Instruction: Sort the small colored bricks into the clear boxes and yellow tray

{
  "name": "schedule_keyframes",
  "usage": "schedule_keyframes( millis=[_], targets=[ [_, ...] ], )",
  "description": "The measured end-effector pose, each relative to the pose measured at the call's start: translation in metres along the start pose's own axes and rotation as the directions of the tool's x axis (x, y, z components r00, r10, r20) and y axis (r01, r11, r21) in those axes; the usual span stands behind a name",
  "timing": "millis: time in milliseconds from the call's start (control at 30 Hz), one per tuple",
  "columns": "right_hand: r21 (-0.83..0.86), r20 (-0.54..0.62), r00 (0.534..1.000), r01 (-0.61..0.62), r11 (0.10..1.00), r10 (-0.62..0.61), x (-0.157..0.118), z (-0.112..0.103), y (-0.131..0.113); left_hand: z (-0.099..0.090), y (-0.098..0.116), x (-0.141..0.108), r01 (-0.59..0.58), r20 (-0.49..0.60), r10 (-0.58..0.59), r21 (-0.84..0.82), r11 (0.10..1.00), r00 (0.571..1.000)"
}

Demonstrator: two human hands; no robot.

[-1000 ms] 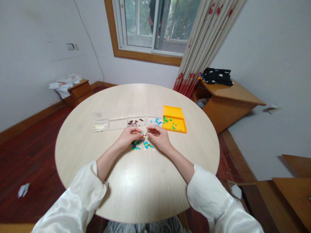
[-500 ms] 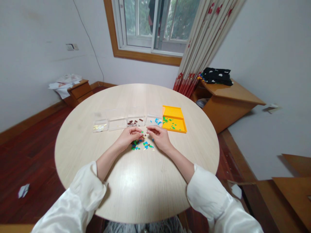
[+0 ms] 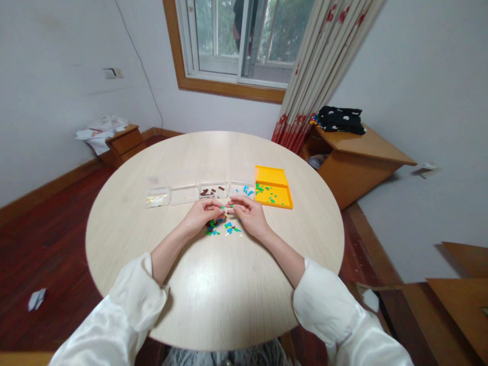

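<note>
My left hand (image 3: 204, 212) is closed in a pinch over the middle of the table, with a small green piece (image 3: 223, 207) at its fingertips. Facing it, my right hand (image 3: 246, 211) also pinches, and a small green piece (image 3: 232, 206) shows between thumb and forefinger. The fingertips of both hands almost meet. Below them lies a loose pile of tiny blue, green, brown and cream plastic pieces (image 3: 229, 227), partly covered by my left hand. What kind of pieces they are is too small to tell.
Behind my hands stand open clear boxes: one with cream pieces (image 3: 157, 198), one with brown pieces (image 3: 209, 192), one with blue pieces (image 3: 245, 191). Another clear box (image 3: 184, 202) stands among them. At the right is an open yellow box (image 3: 291, 199) holding green pieces. The round table (image 3: 213, 305) carries everything.
My right fingers have moved slightly left, nearer to my left fingertips, and a green piece now shows in them. My left hand has stayed about where it was.
</note>
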State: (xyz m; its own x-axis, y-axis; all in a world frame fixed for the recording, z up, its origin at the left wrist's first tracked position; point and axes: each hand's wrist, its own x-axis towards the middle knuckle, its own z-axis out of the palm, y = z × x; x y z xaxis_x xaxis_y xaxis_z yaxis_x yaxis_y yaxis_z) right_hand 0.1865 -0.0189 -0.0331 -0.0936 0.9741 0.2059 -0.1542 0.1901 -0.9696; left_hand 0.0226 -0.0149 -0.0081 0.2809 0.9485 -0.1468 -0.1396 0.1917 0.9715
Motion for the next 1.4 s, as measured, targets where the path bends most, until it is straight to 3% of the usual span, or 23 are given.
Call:
schedule_keyframes(
  millis=[333, 567, 867, 1400],
  targets=[
    [-0.008, -0.001, 1.000, -0.024, 1.000, 0.024, 0.000, 0.000, -0.003, 0.000, 0.002, -0.001, -0.012, 0.007, 0.012, 0.024, 1.000, 1.000],
    [-0.130, -0.006, 0.997, 0.078, 0.988, -0.079, 0.000, -0.001, -0.004, 0.000, 0.002, -0.001, -0.037, 0.012, 0.036, 0.078, 0.996, 0.999],
    [-0.070, -0.008, 1.000, 0.024, 0.997, -0.024, -0.002, 0.002, -0.008, 0.000, -0.001, 0.000, -0.075, 0.028, 0.074, 0.071, 0.995, 0.997],
    [-0.049, -0.012, 1.000, 0.003, 0.999, -0.003, -0.001, 0.000, -0.010, 0.002, -0.002, -0.001, -0.043, 0.041, 0.041, 0.042, 0.998, 0.998]
  ],
)
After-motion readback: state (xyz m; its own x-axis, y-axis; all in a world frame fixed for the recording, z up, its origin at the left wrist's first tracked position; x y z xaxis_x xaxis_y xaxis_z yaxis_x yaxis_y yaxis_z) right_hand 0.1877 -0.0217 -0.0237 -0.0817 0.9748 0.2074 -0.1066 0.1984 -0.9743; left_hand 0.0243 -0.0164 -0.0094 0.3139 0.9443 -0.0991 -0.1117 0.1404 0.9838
